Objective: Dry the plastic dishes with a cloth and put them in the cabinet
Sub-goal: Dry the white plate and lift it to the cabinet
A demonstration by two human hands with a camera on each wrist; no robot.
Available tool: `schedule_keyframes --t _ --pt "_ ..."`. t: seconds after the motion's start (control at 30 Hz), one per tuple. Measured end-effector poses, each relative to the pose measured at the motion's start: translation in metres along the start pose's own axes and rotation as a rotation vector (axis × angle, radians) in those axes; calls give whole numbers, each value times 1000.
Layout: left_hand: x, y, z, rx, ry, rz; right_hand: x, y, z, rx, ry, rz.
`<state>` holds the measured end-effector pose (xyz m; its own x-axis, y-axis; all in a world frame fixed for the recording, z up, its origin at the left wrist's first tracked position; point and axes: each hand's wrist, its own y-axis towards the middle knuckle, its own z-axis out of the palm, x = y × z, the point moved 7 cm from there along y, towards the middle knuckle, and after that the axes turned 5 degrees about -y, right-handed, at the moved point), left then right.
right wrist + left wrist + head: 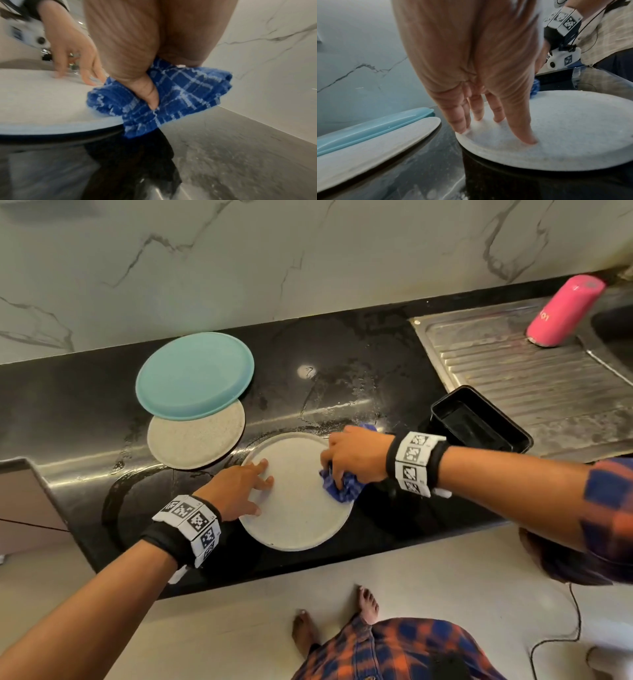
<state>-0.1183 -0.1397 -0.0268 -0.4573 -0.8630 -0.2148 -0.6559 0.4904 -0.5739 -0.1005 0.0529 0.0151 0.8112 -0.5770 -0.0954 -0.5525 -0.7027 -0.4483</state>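
A speckled grey plate point(298, 508) point(573, 128) point(42, 97) lies flat on the black counter near its front edge. My left hand point(243, 491) point(488, 121) presses its straight fingers on the plate's left side. On the plate's right rim, my right hand point(349, 457) point(150, 94) grips a bunched blue checked cloth point(342, 487) point(171, 92). A turquoise plate point(195, 374) point(368, 129) lies upside down at the back left, overlapping a second grey plate point(195, 436) point(376, 146).
The black counter point(342, 364) is wet in patches. A black rectangular tray point(479, 422) stands right of my right hand. Behind it are a steel draining board point(531, 371) and a pink bottle point(561, 313). A marble wall point(239, 261) backs the counter.
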Motion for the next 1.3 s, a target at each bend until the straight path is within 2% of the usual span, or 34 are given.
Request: schedule_keyframes --t 0.17,0.33,0.53,0.73,0.9,1.13,1.3 --pt "0 -4 4 -9 -11 -18 -44 25 -13 -103 -9 235" --pt "-5 -6 5 -3 13 -39 -35 59 -27 -202 23 319" --pt "-12 -8 2 19 30 -51 -1 100 -40 -229 -7 318" --pt "-30 -14 5 17 145 -26 0 105 -45 -209 -10 301" --pt "-24 -22 10 6 25 -23 8 108 -46 -172 -33 317" --pt "-26 -28 5 -32 -63 -52 35 122 -51 -191 -102 99" --pt "-25 -30 7 -55 -94 -69 35 123 -55 -215 -154 74"
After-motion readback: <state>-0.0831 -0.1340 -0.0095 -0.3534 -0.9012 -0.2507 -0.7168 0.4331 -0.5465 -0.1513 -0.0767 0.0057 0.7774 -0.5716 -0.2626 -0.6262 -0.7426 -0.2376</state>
